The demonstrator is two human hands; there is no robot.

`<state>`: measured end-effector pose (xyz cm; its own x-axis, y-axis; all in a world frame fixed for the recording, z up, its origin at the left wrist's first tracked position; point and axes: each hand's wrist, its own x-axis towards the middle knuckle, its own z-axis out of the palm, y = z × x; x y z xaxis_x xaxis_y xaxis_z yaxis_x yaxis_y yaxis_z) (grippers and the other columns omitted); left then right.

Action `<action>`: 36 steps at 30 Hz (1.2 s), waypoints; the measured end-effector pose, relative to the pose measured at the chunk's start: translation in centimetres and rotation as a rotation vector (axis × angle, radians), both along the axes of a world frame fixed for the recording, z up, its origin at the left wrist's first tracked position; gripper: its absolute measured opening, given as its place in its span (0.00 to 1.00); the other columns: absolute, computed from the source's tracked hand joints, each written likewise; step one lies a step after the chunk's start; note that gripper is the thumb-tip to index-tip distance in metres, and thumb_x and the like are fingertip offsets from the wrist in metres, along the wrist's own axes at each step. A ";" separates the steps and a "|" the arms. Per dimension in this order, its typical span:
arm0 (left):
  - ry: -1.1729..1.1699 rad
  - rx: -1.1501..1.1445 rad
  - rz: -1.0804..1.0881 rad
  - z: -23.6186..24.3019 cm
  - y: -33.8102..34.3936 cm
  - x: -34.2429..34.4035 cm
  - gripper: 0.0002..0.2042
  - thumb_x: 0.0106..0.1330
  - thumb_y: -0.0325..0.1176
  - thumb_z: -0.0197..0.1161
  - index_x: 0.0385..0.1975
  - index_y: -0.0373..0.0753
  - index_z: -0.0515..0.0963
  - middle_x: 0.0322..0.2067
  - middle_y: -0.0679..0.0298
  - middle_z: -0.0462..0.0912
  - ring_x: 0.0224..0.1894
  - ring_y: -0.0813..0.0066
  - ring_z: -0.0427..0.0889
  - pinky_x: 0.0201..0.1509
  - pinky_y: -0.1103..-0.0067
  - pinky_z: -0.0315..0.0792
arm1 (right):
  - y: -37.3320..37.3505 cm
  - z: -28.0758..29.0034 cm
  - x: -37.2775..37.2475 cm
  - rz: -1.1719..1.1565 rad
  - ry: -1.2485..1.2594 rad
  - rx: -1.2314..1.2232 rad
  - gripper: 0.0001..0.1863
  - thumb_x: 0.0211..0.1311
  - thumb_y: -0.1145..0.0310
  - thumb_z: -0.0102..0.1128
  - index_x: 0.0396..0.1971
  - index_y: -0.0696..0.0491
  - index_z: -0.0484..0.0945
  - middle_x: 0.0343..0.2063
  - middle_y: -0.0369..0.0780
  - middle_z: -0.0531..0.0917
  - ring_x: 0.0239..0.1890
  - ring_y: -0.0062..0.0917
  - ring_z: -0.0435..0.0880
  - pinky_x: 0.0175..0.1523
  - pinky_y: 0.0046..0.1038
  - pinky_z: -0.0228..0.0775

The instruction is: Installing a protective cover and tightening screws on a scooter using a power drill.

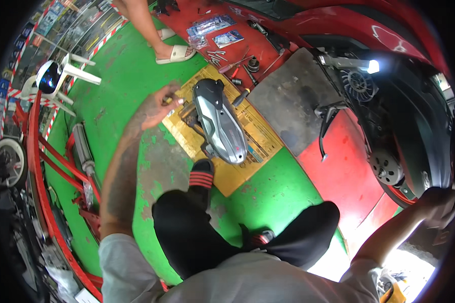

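Note:
My left hand (162, 103) is just left of a silver-and-black scooter transmission cover (220, 123), its fingers apart and slightly curled. The cover lies on a yellow cardboard sheet (260, 151) on the floor between me and the tools. My right hand (437, 207) is at the far right, low beside the scooter's exposed transmission (387, 166), blurred in the dim rim of the picture; what it holds, if anything, is unclear. A lit lamp (359, 64) sits by the finned fan (358, 85) on the red scooter (389, 33).
Scattered hand tools (245, 70) and packets (227, 39) lie on a red platform. A person's sandaled foot (177, 54) stands beyond the cardboard. At left are a white chair (81, 76), a red metal frame (35, 151) and an exhaust (83, 151). A dark mat (293, 96) lies right of the cardboard.

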<state>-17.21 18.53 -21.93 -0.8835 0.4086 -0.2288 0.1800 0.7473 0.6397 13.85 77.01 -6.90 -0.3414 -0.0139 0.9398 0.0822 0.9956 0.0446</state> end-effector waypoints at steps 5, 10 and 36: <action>-0.119 0.109 0.228 -16.5 -2.5 -11.7 0.35 0.71 0.58 0.62 0.68 0.36 0.70 0.57 0.50 0.82 0.55 0.60 0.83 0.61 0.67 0.75 | -23.0 -24.0 -2.2 0.725 -0.718 -0.751 0.24 0.73 0.61 0.60 0.61 0.58 0.71 0.49 0.42 0.82 0.51 0.30 0.82 0.57 0.32 0.74; -0.017 0.031 0.152 -25.4 0.8 -21.1 0.43 0.70 0.67 0.57 0.71 0.34 0.66 0.70 0.46 0.69 0.72 0.54 0.68 0.74 0.65 0.62 | -33.1 -39.7 -8.4 -0.053 -1.093 -2.509 0.49 0.71 0.30 0.46 0.77 0.52 0.52 0.72 0.52 0.64 0.68 0.51 0.71 0.63 0.51 0.74; -0.428 1.216 0.439 -10.2 0.1 -7.1 0.21 0.78 0.49 0.53 0.57 0.38 0.77 0.52 0.63 0.82 0.56 0.69 0.82 0.61 0.67 0.76 | -27.5 -25.2 -8.0 0.061 -0.118 -2.500 0.40 0.68 0.30 0.50 0.66 0.47 0.69 0.41 0.43 0.79 0.46 0.27 0.77 0.56 0.35 0.68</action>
<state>-24.27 18.62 -32.12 -0.9431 0.2530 -0.2157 -0.3018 -0.3797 0.8745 5.83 49.46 -32.13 -0.4083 0.5342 -0.7402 0.1489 -0.7611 -0.6314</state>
